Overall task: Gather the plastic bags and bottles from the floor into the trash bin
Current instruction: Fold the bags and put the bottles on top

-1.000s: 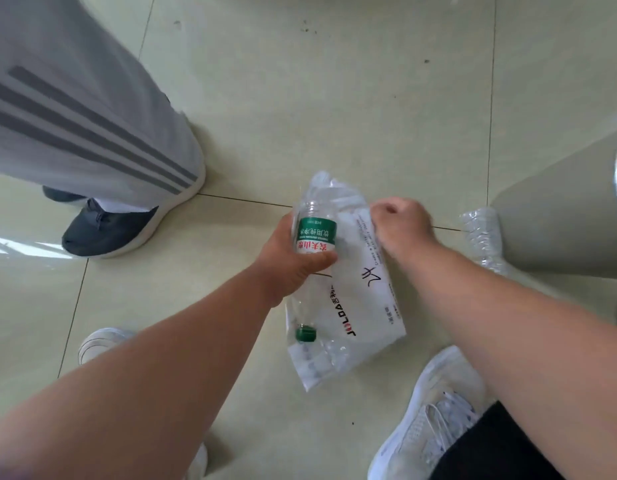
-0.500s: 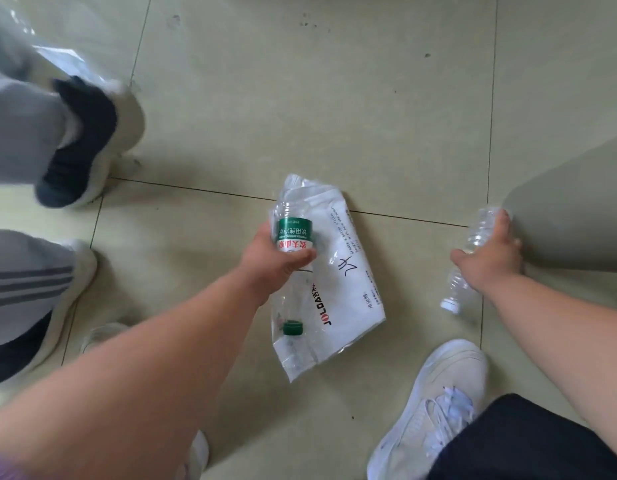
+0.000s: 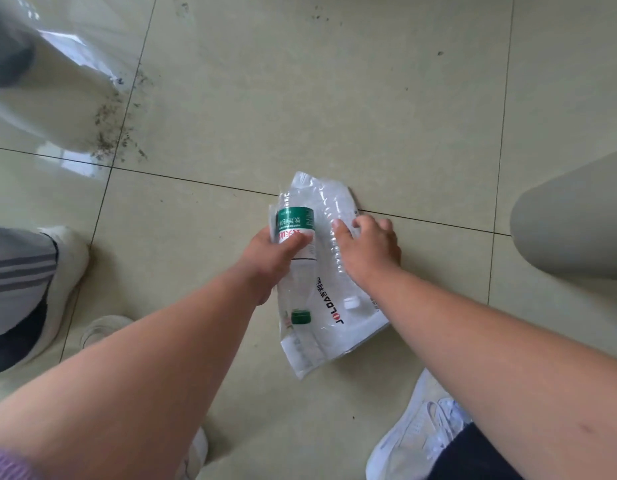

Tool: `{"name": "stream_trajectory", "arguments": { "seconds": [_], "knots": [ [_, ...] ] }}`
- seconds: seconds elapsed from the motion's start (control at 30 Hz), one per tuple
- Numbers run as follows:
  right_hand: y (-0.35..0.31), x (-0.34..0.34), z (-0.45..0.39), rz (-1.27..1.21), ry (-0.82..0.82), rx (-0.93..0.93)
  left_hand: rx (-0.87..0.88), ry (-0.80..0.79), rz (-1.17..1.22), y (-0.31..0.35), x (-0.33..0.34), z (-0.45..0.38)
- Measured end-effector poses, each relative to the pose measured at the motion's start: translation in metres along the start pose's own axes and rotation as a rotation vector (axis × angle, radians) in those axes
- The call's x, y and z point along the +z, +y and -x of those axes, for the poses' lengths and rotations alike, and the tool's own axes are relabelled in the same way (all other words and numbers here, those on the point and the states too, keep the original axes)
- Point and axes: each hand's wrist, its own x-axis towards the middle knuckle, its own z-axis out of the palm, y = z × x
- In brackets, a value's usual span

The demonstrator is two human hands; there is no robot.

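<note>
While both arms reach down to the tiled floor (image 3: 386, 109), the work is in its gathering step: the items are collected into the hands, and nothing is yet in the bin. The left hand (image 3: 276, 258) is clamped around the green-label bottle (image 3: 295, 233), which it holds with the green cap (image 3: 301, 317) pointing toward the person. It seems to hold also the plastic bag (image 3: 338, 327) behind the bottle, but I cannot tell if the fingers really pinch it. The right hand (image 3: 367, 251) lies just beside the left one, its fingers curled over a clear ribbed bottle (image 3: 338, 271) that presses against the bag; its white cap (image 3: 351, 302) also points toward the person. Whether this grip is closed fully I cannot tell.

A rounded grey shape at the right edge of the floor is probably the trash bin (image 3: 570, 220), well apart from the hands. One more clear object (image 3: 103, 329), maybe another bottle, rests on the floor near the left forearm. Another person's shoe (image 3: 66, 268) stands at the left edge, and some dark crumbs (image 3: 116, 126) lie near the far-left corner.

The next move, I judge, calls for lifting the whole bundle together and carrying it to the right. The thin bag is slippery, so the bottles may slide out if the hands do not press it firmly.
</note>
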Motion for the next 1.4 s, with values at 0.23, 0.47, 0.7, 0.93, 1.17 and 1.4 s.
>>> {"name": "stream_trajectory", "arguments": {
  "seconds": [0.23, 0.47, 0.7, 0.93, 1.17, 1.4],
  "knots": [
    [0.018, 0.010, 0.003, -0.569, -0.310, 0.420, -0.079, -0.137, 0.065, -0.008, -0.002, 0.001],
    [-0.006, -0.010, 0.003, -0.694, -0.489, 0.361, 0.072, -0.049, -0.053, 0.009, 0.000, 0.013],
    [-0.074, -0.110, 0.014, -0.607, -0.334, 0.109, 0.364, 0.133, -0.144, 0.118, 0.016, 0.062],
    [-0.078, -0.288, 0.058, -0.581, -0.055, -0.130, 0.616, 0.110, -0.200, 0.252, 0.089, 0.145],
    [0.011, -0.422, 0.120, -0.644, 0.225, -0.345, 0.825, -0.135, -0.233, 0.325, 0.221, 0.216],
    [0.116, -0.492, 0.123, -0.569, 0.689, -0.438, 0.864, -0.302, -0.165, 0.340, 0.359, 0.230]
  ]
}}
